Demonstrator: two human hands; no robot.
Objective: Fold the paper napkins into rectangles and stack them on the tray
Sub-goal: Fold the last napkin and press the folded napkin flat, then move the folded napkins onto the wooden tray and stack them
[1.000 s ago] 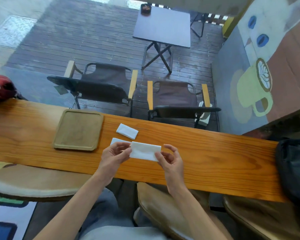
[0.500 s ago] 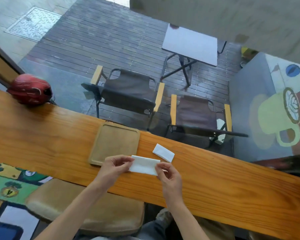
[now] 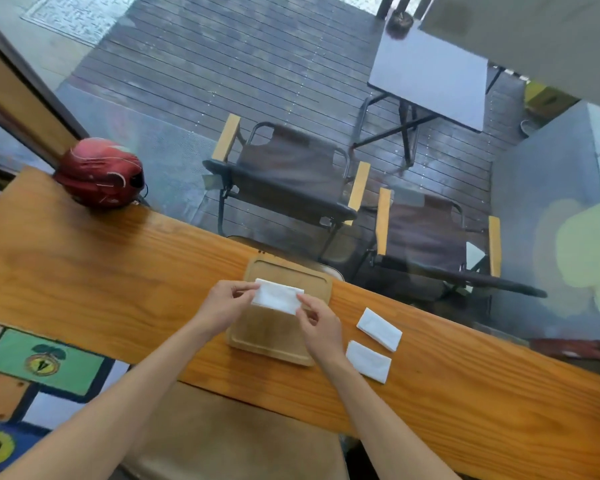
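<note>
A white folded napkin [image 3: 277, 297] hangs just above the wooden tray [image 3: 267, 344], held at both short ends. My left hand [image 3: 224, 304] pinches its left end and my right hand [image 3: 317, 323] pinches its right end. The tray is bare wood with a raised rim and lies on the long wooden counter [image 3: 84, 271]. Two more folded napkins lie on the counter right of the tray: the far napkin [image 3: 379, 329] and the near napkin [image 3: 368, 361].
A red helmet [image 3: 99, 173] sits at the counter's far left by a window frame. Beyond the glass stand two folding chairs [image 3: 291, 181] and a small table [image 3: 430, 74]. A padded stool [image 3: 229, 441] is under the counter's near edge.
Both hands have carried the folded napkin left from the counter to above the tray. The view has swung left, so the tray and loose napkins sit further right in frame.
</note>
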